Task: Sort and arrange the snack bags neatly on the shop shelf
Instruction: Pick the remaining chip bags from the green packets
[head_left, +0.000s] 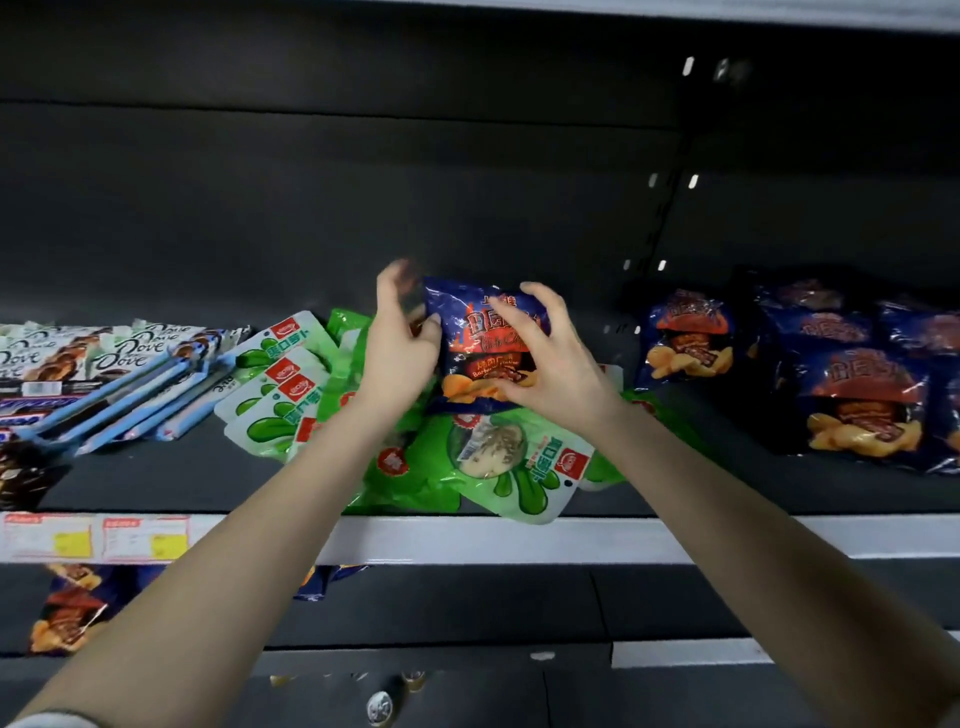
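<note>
Two hands are set on one blue bag (483, 332), above the green bags (467, 457) at mid-shelf.
The bag is gripped across its front by the right hand (556, 369), whose fingers (530, 291) are spread and curled; the left hand (400, 348) is loosely open, its thumb laid on the bag's left edge, its blurred fingers lifted clear; a slip is judged possible, the film being glossy and the hold one-sided; the loose green bags beneath, one reaching the shelf (156, 478) lip, could be dragged off towards the lower shelf (467, 608); the sealed bag could be crushed if squeezed; the shelf is loaded with Dove bars (78, 353) at left, green bags in the middle, a blue pile (857, 374) at right; pale contents are shown through one green bag's window; a stray bag (67, 613) is seen on the lower shelf.
</note>
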